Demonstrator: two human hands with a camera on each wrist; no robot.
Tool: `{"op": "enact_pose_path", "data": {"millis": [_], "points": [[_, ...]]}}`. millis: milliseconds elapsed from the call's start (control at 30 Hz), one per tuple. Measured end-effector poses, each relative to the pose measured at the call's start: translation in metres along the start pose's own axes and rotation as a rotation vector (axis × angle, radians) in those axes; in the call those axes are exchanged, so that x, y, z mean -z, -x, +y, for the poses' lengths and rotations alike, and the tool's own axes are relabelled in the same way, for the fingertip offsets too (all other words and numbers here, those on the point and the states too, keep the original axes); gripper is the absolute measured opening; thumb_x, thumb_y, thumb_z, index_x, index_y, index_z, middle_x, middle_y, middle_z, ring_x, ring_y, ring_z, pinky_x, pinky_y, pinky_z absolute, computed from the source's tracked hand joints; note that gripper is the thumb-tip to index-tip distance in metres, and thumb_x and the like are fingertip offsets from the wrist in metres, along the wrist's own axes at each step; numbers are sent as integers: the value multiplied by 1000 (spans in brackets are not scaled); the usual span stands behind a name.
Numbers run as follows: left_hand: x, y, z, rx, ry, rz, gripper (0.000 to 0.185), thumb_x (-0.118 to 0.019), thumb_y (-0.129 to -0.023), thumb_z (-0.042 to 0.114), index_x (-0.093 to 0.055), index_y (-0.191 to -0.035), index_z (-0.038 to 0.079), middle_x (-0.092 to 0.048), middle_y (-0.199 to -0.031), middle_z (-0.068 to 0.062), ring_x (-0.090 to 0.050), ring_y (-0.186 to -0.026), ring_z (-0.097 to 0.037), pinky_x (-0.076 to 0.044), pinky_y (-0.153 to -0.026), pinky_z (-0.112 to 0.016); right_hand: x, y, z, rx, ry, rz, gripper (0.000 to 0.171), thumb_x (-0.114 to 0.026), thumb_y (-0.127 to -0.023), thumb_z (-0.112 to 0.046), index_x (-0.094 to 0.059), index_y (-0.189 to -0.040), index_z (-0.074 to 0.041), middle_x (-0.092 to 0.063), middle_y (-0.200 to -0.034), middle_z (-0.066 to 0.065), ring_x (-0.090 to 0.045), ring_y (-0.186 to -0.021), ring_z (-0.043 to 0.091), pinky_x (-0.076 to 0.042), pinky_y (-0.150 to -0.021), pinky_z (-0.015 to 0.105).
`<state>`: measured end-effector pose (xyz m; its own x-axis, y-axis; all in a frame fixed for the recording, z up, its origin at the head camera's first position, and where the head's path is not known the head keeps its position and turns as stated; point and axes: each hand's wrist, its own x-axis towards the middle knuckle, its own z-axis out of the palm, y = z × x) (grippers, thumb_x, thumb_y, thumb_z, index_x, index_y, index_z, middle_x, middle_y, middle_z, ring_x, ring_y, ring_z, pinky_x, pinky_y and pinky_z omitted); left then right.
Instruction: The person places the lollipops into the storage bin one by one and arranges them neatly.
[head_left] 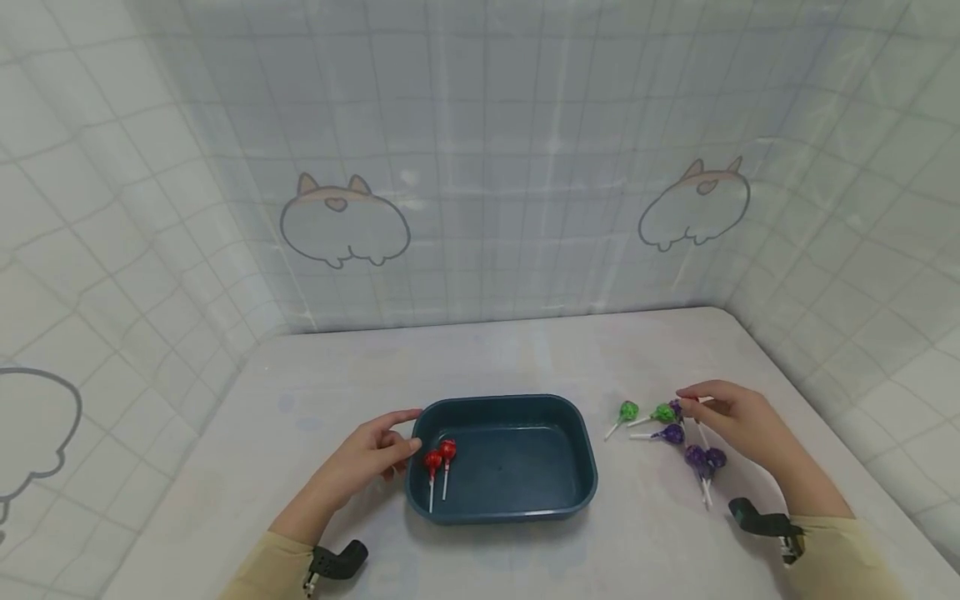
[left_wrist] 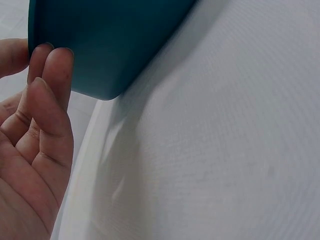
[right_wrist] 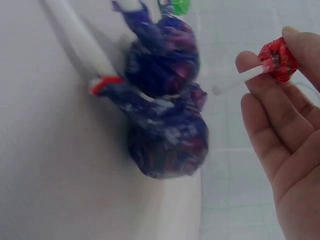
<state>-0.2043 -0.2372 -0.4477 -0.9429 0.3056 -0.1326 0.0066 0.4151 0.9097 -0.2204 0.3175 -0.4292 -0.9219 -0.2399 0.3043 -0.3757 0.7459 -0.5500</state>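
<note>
- At the left of the tabletop (head_left: 300, 392), toward the near edge: left hand (head_left: 367, 457) lies palm-in against the left short wall of the dark teal tray (head_left: 585, 475). Fingers (left_wrist: 50, 75) straight and close together, tips touching the tray's outer wall; they hold nothing. Forearm runs from the near-left edge up toward the tray.
- Tray sits at the middle of the tabletop, nearer the near edge, long axis running left to right.
- Inside the tray, at its left end: two red lollipops (head_left: 440, 454) side by side, heads toward the far edge, white sticks pointing to the near edge, roughly parallel.
- Right of the tray, on the bare tabletop: two green lollipops (head_left: 628, 411), heads right, sticks slanting down-left. Just beside them, purple lollipops (head_left: 694, 455), one with its stick pointing left, two with sticks toward the near edge.
- Near the right edge: right hand (head_left: 738, 421) hovers over the purple cluster, forearm coming in from the near-right corner, fingers pointing left.
- Right wrist view: thumb and forefinger pinch a red lollipop (right_wrist: 277, 59) at its wrapped head; the stick points away from the palm, toward the left. Other fingers loosely extended.
</note>
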Motion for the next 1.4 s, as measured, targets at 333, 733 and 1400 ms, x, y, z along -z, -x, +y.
{"op": "enact_pose_path", "data": {"millis": [333,733,1400], "points": [[0,1,0,3,-5,11,57,-70,-93,35,-50,-144,18,-67,-81,-10,-62,-74,-32,-52,-59,-37,-1,1,-6,-116,-47,-67,41,-73,-92,-31,-67,-125,-9,-69,-113,6,-69,-96,25,-55,-74,29],[-1,2,2,-12,-11,4,55,-69,-94,30,-50,-144,15,-67,-81,-11,-62,-73,-30,-52,-58,-37,-3,-2,-15,-166,-115,-92,43,-71,-92,-38,-68,-124,-9,-71,-108,2,-67,-92,12,-52,-76,24],[-1,3,-5,-18,3,2,57,-69,-95,28,-47,-146,13,-67,-82,-9,-62,-76,-34,-51,-58,-37,-23,-38,-65,-66,-215,-181,44,-74,-88,-42,-70,-122,-14,-71,-110,-1,-67,-101,17,-55,-81,30]]}}
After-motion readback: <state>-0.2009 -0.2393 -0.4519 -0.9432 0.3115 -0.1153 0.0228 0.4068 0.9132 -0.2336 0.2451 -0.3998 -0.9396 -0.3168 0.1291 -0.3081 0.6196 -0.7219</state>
